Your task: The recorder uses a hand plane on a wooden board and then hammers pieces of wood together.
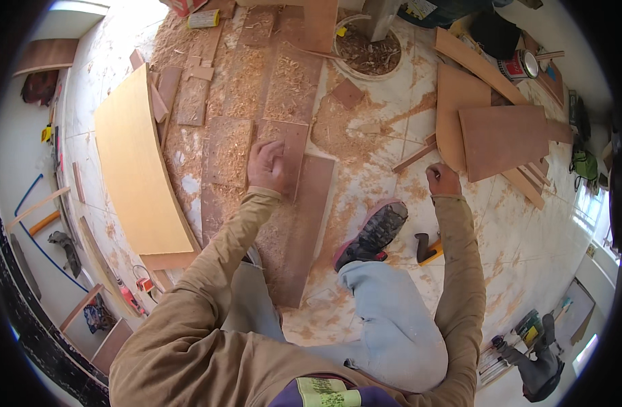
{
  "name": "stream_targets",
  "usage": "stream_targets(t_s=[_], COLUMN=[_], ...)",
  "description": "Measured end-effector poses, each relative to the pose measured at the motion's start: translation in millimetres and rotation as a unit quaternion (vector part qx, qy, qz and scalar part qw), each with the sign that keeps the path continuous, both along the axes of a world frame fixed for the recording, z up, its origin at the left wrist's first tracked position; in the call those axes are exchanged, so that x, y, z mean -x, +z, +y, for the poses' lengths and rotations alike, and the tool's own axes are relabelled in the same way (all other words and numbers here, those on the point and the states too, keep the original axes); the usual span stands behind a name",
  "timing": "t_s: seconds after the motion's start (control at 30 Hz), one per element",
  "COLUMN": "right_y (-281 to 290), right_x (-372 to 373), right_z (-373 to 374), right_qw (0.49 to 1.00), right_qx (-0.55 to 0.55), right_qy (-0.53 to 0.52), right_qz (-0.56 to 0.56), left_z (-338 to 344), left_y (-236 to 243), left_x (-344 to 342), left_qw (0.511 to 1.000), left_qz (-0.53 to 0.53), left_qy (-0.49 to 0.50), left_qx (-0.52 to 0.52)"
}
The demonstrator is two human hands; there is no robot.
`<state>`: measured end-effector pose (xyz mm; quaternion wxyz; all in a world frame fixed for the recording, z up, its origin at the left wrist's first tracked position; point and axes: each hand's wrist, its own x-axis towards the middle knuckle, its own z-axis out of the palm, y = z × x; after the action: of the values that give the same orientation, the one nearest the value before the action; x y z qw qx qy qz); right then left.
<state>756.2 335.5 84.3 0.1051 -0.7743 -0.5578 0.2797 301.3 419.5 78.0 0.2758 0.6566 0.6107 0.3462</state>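
Observation:
My left hand (266,164) is over sawdust-covered brown boards (297,224) on the floor, fingers curled closed; anything inside is hidden. My right hand (443,179) is raised beside stacked boards at the right, fingers curled; I cannot make out whether they hold anything. A hammer-like tool with a yellow handle (433,252) lies below that hand, near my shoe (375,230). A large pale curved sheet (138,169) rests to the left.
Loose panels (501,139), a paint can (518,64) and a round container of shavings (365,57) are farther out. Along the left lie a blue-framed tool (40,244), wood strips and a red power tool (129,295). Shavings cover much of the tiled floor (487,244).

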Motion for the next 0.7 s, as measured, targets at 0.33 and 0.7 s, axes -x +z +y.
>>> stream_targets(t_s=[0.33,0.7], right_y=[10,-32], right_x=[271,300], right_z=[35,-44], right_qw=[0.946,0.961], right_qx=[0.047,0.008], right_qy=[0.319,0.276], right_qz=[-0.022,-0.009], left_z=[-27,-52], left_y=[-32,13], left_x=[149,149], left_qw=[0.924,0.828], left_qz=[0.21,0.231], left_qy=[0.238,0.223], left_qx=[0.212,0.46])
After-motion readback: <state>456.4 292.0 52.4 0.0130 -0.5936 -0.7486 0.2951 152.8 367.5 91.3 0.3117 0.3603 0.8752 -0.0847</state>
